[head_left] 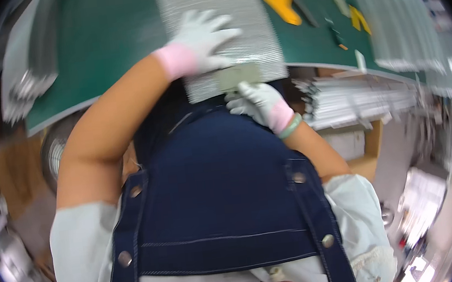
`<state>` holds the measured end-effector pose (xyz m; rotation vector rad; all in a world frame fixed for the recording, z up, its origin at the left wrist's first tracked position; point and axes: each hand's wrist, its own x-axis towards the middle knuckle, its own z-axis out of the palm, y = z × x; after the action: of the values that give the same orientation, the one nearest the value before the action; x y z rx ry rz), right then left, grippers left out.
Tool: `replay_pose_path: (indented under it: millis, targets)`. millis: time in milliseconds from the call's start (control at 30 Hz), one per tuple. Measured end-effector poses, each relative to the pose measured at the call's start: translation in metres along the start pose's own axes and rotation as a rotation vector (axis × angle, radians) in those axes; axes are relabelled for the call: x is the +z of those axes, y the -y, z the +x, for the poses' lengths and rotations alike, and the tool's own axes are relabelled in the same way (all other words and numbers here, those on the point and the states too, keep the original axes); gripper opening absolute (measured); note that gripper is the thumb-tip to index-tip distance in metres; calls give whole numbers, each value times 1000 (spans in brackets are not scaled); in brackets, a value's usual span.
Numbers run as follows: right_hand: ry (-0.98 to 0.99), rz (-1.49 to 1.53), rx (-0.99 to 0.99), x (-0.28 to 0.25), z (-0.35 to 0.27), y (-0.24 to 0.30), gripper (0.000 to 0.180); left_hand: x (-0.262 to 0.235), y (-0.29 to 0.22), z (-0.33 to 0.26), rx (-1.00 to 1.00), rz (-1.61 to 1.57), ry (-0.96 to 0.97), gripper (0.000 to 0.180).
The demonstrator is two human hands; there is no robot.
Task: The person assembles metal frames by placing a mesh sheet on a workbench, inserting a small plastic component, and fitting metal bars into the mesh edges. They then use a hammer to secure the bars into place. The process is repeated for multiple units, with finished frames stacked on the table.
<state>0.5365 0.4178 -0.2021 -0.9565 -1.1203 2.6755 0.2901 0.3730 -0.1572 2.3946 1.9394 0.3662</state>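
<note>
We can read no text, label, brand, number or sign in this view.
</note>
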Motion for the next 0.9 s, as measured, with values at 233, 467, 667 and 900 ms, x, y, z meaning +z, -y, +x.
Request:
replay_pose_path:
  millis: [233,467,667,900]
  targets:
    - [-1549,-1102,-361,-221,-102,-6,51,-28,-71,-10,108,-2,119,81]
    - [-1512,-622,147,-280,-121,-56,60,-41,-20,6,43,-238,94,70]
    - [-1085,26,-24,-246,-162,-38,29,-51,-41,-11,-2,-48,-270,63]
    - [11,-5,-254,-17,-136,43,43,-40,-158,23,69,-1224,39,62]
